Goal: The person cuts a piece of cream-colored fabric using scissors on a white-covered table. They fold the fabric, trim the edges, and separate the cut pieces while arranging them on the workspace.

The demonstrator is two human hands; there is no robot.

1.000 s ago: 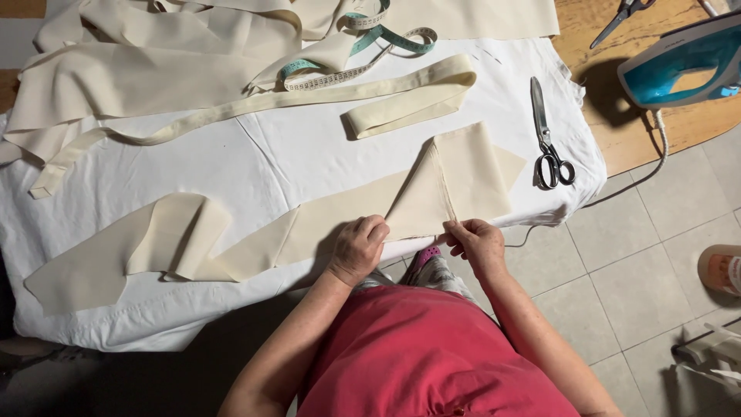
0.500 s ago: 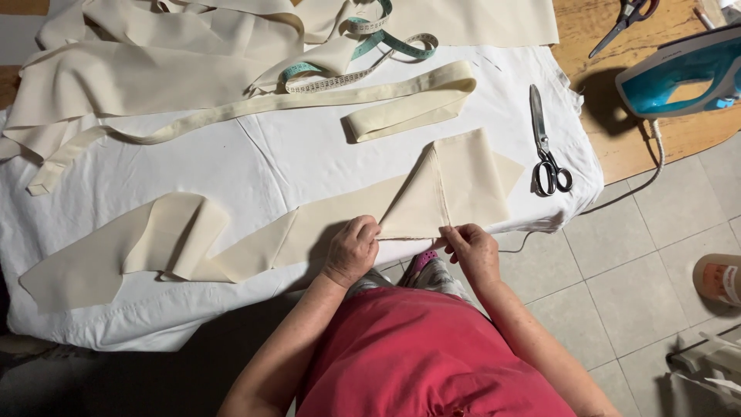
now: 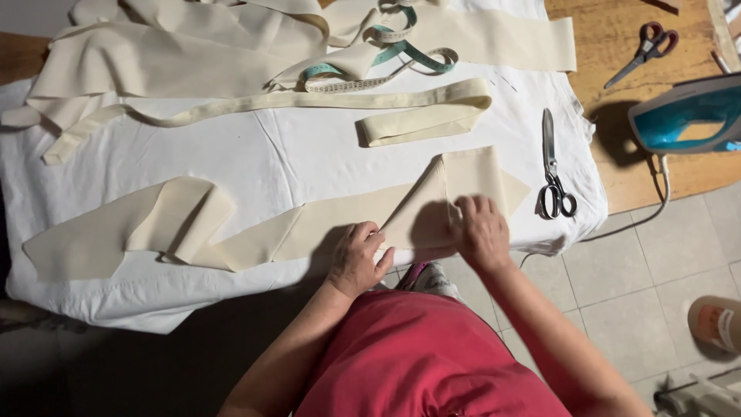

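The cream fabric strip [image 3: 324, 224] lies across the white cloth [image 3: 309, 162] on the table, folded into a point near the front edge. The left hand [image 3: 356, 259] pinches its lower edge, fingers closed on the fabric. At three o'clock from it, the right hand [image 3: 480, 230] presses flat on the fold, fingers together. The black-handled scissors [image 3: 553, 166] rest at two o'clock from the right hand, well apart. A teal iron [image 3: 687, 116] sits farther off, on the wooden surface [image 3: 610, 69].

Bright, sharp tabletop; deep shadow lower left, corners dim
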